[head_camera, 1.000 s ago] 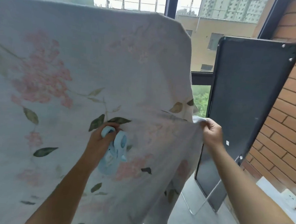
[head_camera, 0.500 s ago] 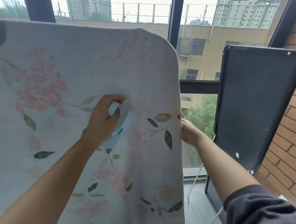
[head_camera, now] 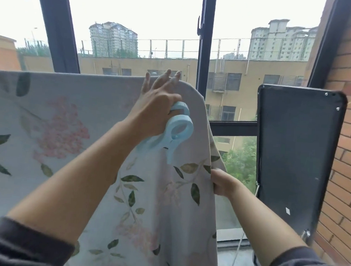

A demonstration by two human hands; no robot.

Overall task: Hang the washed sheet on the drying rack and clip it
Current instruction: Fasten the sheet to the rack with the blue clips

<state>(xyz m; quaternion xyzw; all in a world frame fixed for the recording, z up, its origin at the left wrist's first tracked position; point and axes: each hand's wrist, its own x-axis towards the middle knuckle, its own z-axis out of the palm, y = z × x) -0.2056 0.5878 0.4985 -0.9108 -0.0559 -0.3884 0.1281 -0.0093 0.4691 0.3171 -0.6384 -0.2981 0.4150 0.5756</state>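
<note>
the floral sheet (head_camera: 67,146) hung draped before the window (head_camera: 205,52) — the left hand (head_camera: 154,102) held a blue clip (head_camera: 176,131) against its upper right corner, fingers (head_camera: 163,76) stretched over the top edge; the right hand (head_camera: 221,184) gripped the sheet's side edge.

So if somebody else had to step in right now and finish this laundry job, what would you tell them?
Sheet: draped over the rack, which it hides.
Left hand: holds the blue clip, fingers stretched over the sheet's top edge.
Right hand: grips the sheet's right side edge.
Done: the sheet is hung.
Left: the clip is not on yet; it probably goes over the top edge near this corner.
</note>
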